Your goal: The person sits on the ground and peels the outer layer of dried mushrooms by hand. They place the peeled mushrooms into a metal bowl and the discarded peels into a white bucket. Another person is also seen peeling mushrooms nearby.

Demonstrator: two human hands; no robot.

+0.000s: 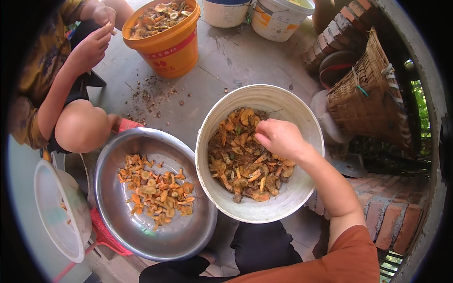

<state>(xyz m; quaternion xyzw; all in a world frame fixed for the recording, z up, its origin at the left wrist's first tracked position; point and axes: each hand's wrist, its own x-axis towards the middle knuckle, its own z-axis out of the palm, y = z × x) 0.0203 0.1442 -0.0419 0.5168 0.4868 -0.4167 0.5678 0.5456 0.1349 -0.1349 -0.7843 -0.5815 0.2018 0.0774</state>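
My right hand (279, 138) reaches into a white plastic bucket (260, 214), its fingers curled down over the mushrooms. What lies under its fingertips is hidden. Orange-brown mushrooms (240, 182), mixed with dry plant litter, cover the bucket's bottom. My left hand is out of view. Left of the bucket, its rim close against it, stands a wide stainless steel basin (116, 226) holding a heap of small orange mushrooms (152, 191).
Another person's hands (92, 46) are at the upper left, beside an orange bucket (173, 60) full of mushrooms. Two white buckets (276, 24) stand behind. A woven basket (368, 102) and brickwork (393, 208) are at right, a pale plastic basin (76, 205) at left. Debris (152, 95) litters the floor.
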